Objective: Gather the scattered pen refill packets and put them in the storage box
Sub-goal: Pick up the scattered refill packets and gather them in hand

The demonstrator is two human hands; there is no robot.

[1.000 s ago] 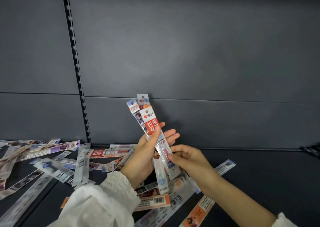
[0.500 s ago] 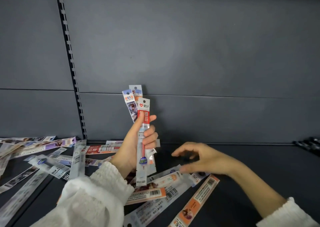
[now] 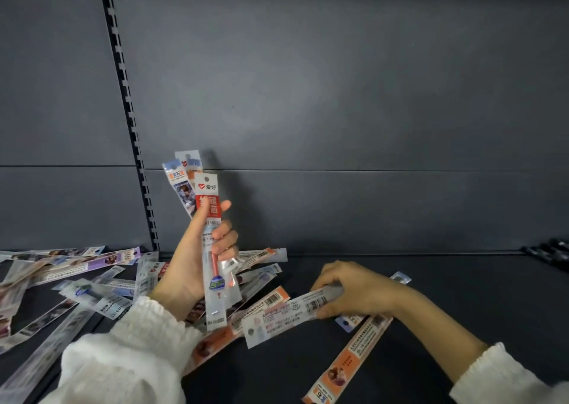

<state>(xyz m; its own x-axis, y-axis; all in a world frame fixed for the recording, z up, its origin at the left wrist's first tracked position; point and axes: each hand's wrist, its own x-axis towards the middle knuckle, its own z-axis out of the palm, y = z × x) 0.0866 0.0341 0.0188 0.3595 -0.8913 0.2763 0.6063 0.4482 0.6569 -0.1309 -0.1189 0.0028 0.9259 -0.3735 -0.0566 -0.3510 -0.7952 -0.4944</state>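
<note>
The left hand [image 3: 191, 265] clamps an upright bundle of refill packets [image 3: 208, 194] between its thumb and curled fingers. The right hand [image 3: 363, 289], spread and empty half a second ago, now grips one end of a white packet [image 3: 277, 317] low over the dark shelf [image 3: 446, 296]. The packet is long, flat and barcoded.

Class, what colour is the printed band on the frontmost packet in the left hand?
Red with white characters, on the frontmost clear plastic refill packet; head view.
</note>
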